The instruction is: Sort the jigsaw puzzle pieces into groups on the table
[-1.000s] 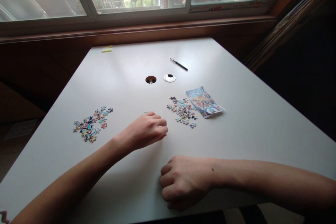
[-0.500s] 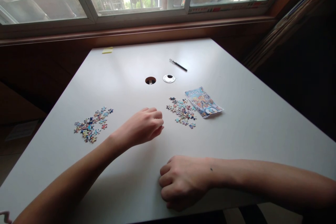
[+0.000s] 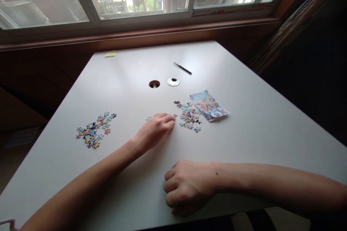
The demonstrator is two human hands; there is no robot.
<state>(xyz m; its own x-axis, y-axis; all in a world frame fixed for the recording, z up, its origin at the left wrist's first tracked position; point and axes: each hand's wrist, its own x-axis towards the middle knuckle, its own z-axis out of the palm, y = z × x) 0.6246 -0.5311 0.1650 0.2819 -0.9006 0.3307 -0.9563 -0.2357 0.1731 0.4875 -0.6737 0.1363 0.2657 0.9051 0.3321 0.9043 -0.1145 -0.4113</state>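
My left hand [image 3: 157, 128] is at the left edge of a loose pile of small jigsaw puzzle pieces [image 3: 191, 115]. Its fingers are curled and pressed together, and a puzzle piece [image 3: 175, 116] peeks out at the fingertips. Another pale blue piece [image 3: 148, 118] shows just behind the knuckles; the hand hides what lies between them. Nearer to me, my right hand [image 3: 187, 187] rests on the table as a loose fist, palm side hidden, with nothing seen in it. A second pile of puzzle pieces [image 3: 93, 130] lies on the left.
Beside the right-hand pile lies a colourful printed packet [image 3: 209, 105]. Farther back on the white table [image 3: 244, 133] are a black pen [image 3: 183, 68], a round cable hole [image 3: 154, 84] and its metal cover [image 3: 173, 82]. A yellow sticky note [image 3: 110, 54] is by the far edge.
My left hand has moved right, up to the edge of the right-hand pile, uncovering a pale blue piece behind it. My right hand has stayed in place.
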